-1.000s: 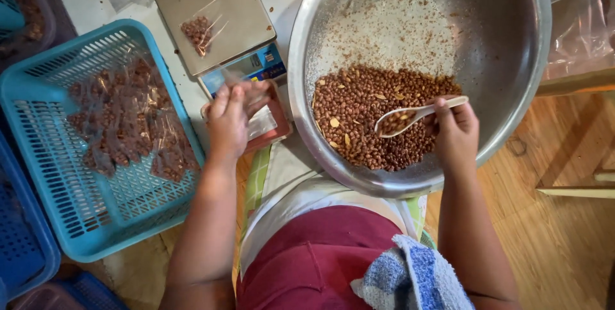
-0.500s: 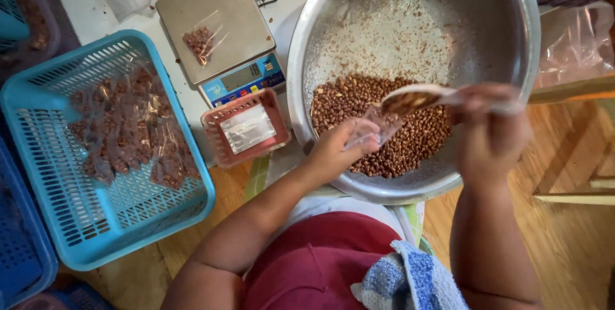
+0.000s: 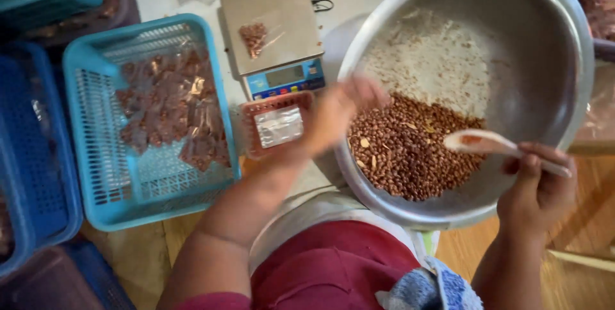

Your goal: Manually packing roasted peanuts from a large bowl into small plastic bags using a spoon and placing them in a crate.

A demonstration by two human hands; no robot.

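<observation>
Steel bowl, head view: the right hand has its fingers closed on a pale spoon, long axis pointing to 9 o'clock over the peanuts. The left hand, blurred, is at the rim at 9 o'clock; its grip cannot be told.

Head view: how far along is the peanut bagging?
Done: many filled packets lie in the blue basket, and one small bag sits on the scale. In hand: the right hand holds a spoon over the bowl; the left hand is blurred. Left: a heap of peanuts.
</observation>
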